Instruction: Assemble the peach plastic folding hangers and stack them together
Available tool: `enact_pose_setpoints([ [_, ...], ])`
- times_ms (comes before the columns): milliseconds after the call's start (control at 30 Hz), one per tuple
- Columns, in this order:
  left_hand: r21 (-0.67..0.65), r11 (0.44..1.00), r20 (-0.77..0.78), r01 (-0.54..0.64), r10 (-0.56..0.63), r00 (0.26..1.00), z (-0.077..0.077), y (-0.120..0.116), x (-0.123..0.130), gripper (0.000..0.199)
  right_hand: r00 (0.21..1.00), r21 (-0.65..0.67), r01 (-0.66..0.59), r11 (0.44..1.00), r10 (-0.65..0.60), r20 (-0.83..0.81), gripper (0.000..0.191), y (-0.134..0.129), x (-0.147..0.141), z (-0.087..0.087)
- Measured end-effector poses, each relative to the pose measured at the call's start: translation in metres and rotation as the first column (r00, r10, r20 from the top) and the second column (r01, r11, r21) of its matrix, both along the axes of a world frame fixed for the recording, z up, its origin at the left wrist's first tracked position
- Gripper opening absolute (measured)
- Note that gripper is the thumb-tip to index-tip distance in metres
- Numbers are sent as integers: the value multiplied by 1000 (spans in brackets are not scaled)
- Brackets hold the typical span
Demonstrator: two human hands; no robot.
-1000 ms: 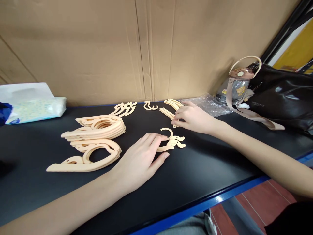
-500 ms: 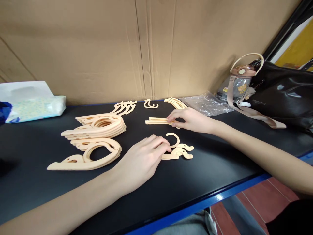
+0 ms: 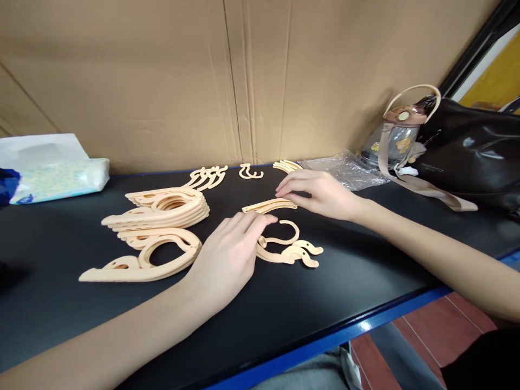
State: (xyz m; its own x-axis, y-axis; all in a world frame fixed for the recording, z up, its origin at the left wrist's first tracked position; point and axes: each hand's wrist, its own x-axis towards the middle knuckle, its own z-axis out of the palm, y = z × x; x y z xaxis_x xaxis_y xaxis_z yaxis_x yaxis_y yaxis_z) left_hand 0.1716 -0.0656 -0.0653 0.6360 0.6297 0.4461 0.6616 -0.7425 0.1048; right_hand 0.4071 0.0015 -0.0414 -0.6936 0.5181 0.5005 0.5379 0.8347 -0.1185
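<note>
Beige plastic folding-hanger parts lie on the black table (image 3: 345, 309). My left hand (image 3: 233, 246) has its fingers stretched forward beside a loose hanger hook (image 3: 296, 232); its fingertips partly hide what lies beneath. Small curved hanger pieces (image 3: 304, 250) sit just right of the hook. Beyond them rest slim hanger arms (image 3: 270, 205), side by side. Over their right end hovers my right hand (image 3: 320, 192), thumb and fingers apart, nothing seen between them. To the left, folded hangers (image 3: 162, 214) are piled in overlapping stacks.
Along the back are more curved pieces (image 3: 209, 176), spare hooks (image 3: 249, 171) and a bundle of arms (image 3: 287, 166). A clear plastic bag (image 3: 341, 167), strapped bottle (image 3: 400, 135) and black bag (image 3: 473, 154) stand right. A tissue pack (image 3: 60, 176) lies left, cardboard (image 3: 162, 86) behind.
My right hand has let go of the hanger arms, which now lie on the table at a slight angle. My left hand has shifted forward and left, uncovering more of the hook.
</note>
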Motion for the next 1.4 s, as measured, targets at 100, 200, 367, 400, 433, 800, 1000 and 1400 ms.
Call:
enact_pose_setpoints([
  [100,53,994,-4,-93,94,996,1,1,0,28,999,116,17,993,-14,-31,20,-12,0,15],
  [200,128,981,-93,-145,157,983,3,1,-1,23,993,69,47,997,-54,109,17,-24,-2,26],
  [367,184,969,-199,-166,202,959,7,0,-3,23,925,32,202,979,-202,323,17,-24,-1,24],
  [400,178,968,-203,-176,211,956,8,1,-3,24,913,42,238,970,-238,330,19,-21,1,21],
  [433,170,968,-206,-186,220,954,8,1,-3,24,905,36,264,964,-261,337,20,-17,2,18],
  [800,160,954,-259,-253,288,922,3,4,-3,37,951,-136,144,980,-99,293,20,-1,7,5],
  [1000,131,980,-189,-147,170,967,6,-3,0,30,985,-219,52,974,-14,172,16,-12,0,13],
  [1400,-22,1000,-123,-11,8,992,4,-6,3,25,933,-197,-86,977,149,328,15,-33,-16,11],
])
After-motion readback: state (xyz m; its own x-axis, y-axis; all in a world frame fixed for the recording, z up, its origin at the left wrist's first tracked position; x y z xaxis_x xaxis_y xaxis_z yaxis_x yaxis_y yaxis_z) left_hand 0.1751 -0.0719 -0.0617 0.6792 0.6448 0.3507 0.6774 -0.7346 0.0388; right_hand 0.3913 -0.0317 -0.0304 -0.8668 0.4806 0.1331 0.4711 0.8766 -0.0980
